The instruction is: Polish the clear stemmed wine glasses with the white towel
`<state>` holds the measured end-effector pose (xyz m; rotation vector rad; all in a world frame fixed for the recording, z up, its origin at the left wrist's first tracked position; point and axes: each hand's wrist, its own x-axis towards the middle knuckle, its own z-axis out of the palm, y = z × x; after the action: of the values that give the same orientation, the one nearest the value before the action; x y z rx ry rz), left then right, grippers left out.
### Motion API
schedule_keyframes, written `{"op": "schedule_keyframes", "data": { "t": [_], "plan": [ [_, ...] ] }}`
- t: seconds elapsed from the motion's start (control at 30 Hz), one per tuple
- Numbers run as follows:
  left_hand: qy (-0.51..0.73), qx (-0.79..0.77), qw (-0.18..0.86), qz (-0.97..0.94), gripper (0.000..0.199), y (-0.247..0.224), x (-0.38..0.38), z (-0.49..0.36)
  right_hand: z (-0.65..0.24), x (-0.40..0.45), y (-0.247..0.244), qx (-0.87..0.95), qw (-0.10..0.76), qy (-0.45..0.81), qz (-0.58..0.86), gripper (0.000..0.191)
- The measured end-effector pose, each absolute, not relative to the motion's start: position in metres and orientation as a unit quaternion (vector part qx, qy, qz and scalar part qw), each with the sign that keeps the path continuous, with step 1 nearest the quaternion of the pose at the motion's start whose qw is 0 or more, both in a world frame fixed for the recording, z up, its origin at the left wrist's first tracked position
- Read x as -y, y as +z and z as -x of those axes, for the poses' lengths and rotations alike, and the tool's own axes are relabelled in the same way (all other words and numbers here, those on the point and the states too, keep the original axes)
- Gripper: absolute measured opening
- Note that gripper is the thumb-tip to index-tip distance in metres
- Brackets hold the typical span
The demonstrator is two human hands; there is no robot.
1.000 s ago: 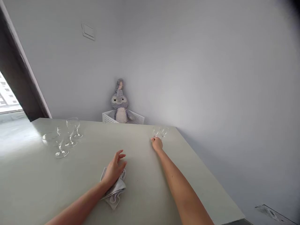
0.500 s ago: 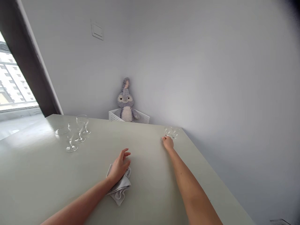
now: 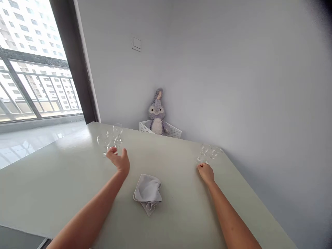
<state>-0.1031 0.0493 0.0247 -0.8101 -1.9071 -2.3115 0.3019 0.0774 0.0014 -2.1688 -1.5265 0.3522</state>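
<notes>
My left hand (image 3: 119,160) is raised beside the stemmed glasses at the left, thumb and fingers apart. Its fingers overlap the foot of the nearest glass (image 3: 103,141) in view; whether they touch it I cannot tell. Close behind stand another stemmed glass (image 3: 118,129) and one partly hidden by overlap. My right hand (image 3: 206,173) rests on the table with its fingers curled in and nothing visible in them. Just beyond it are small clear glasses (image 3: 205,149), hard to make out against the table. Between my hands lies a crumpled grey cloth (image 3: 148,192), touched by neither.
The pale table (image 3: 166,228) meets a wall (image 3: 233,86) along its right side. Past the far edge, a grey plush rabbit (image 3: 157,117) sits in a white perforated basket (image 3: 176,131). A window (image 3: 38,69) is at the left.
My left hand has left the cloth and moved forward and left to the stemmed glasses. My right hand has drawn back slightly from the small glasses. The view has turned left.
</notes>
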Motion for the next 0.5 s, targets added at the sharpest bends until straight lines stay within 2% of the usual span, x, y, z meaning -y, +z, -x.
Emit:
{"op": "schedule_keyframes", "data": {
  "t": [0.1, 0.17, 0.3, 0.37, 0.43, 0.5],
  "plan": [
    [-0.731, 0.646, 0.098, 0.198, 0.041, 0.026, -0.058, 0.139, -0.278, -0.064, 0.009, 0.592, 0.236, 0.139, 0.758, 0.018],
    [-0.711, 0.67, 0.107, 0.186, 0.055, 0.023, -0.061, 0.155, -0.246, -0.047, 0.014, 0.631, 0.253, 0.146, 0.718, 0.017],
    [-0.661, 0.718, -0.004, 0.219, 0.093, 0.018, -0.065, 0.172, -0.166, 0.011, 0.027, 0.797, 0.319, 0.176, 0.482, 0.024],
    [-0.638, 0.73, -0.052, 0.238, 0.098, 0.016, -0.066, 0.176, -0.133, 0.042, 0.03, 0.878, 0.287, 0.141, 0.355, 0.039],
    [-0.628, 0.73, -0.076, 0.256, 0.098, 0.014, -0.067, 0.18, -0.112, 0.063, 0.029, 0.908, 0.242, 0.103, 0.327, 0.054],
    [-0.633, 0.723, -0.087, 0.263, 0.096, 0.012, -0.069, 0.183, -0.104, 0.071, 0.024, 0.91, 0.21, 0.088, 0.346, 0.043]
  ]
}}
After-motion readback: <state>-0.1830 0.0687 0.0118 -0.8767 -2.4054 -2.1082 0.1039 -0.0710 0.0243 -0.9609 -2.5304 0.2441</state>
